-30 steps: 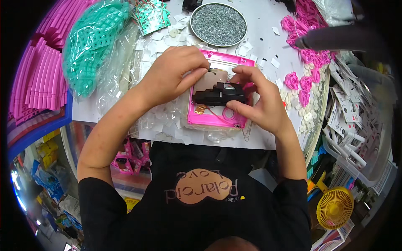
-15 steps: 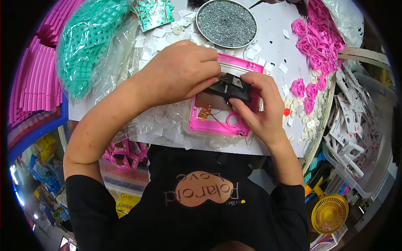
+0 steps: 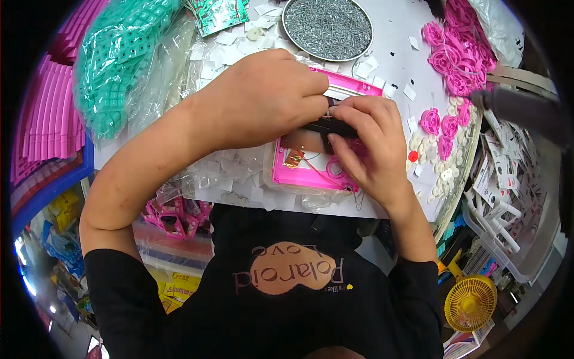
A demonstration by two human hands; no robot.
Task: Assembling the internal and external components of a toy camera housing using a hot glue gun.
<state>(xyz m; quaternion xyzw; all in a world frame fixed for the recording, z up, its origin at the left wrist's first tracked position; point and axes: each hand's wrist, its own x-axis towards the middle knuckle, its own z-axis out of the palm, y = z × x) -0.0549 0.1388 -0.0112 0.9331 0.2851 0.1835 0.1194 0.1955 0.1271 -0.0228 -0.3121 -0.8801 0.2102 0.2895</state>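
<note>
A pink plastic case point(image 3: 302, 176) lies open on the table in front of me, with a brown plate, a thin red wire and a small copper-coloured piece inside. Over it, my right hand point(image 3: 376, 140) grips a black plastic part point(image 3: 330, 126) between thumb and fingers. My left hand point(image 3: 275, 99) comes across from the left with its fingers bent and pinched together at the far side of that part, close to my right fingertips. Whatever sits in the left pinch is hidden behind the knuckles, and much of the black part is covered too.
Beyond the case stands a round dish of small metal pins point(image 3: 327, 30). Pink rings point(image 3: 451, 60) and white discs point(image 3: 443, 179) lie at right, near a blurred dark cylindrical object point(image 3: 520, 110). Bagged green keypads point(image 3: 113, 78) and stacked pink strips point(image 3: 54, 113) are at left.
My left hand has shifted right, nearer my right fingertips. The black part is tilted and more covered. A dark cylindrical object has come into view at the right.
</note>
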